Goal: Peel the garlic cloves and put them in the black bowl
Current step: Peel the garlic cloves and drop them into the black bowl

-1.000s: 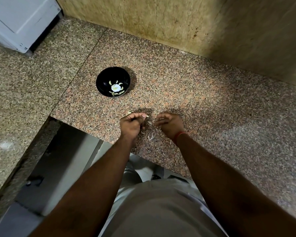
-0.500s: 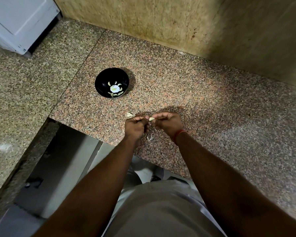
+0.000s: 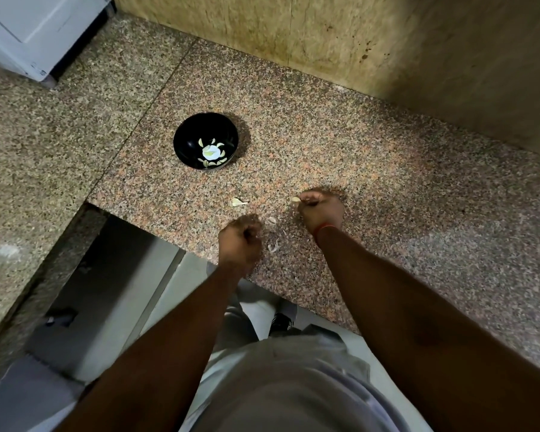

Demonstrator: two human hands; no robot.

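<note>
The black bowl (image 3: 187, 132) stands on the granite counter, with several peeled garlic cloves (image 3: 212, 152) in its bottom. My right hand (image 3: 321, 210) pinches a pale garlic clove (image 3: 295, 199) at its fingertips, to the right and in front of the bowl. My left hand (image 3: 239, 240) is curled into a fist near the counter's front edge; whether it holds anything is hidden. A loose garlic piece (image 3: 237, 202) lies on the counter between the bowl and my hands. Thin garlic skins (image 3: 273, 244) lie between my hands.
The counter's front edge (image 3: 169, 226) runs just under my left hand, with a drop to the floor below. A tiled wall (image 3: 356, 42) backs the counter. A white appliance (image 3: 38, 32) stands at the far left corner.
My hands have pulled apart: the right one moved right and away with the clove, the left one drew back toward the counter edge. The loose piece by the bowl is uncovered.
</note>
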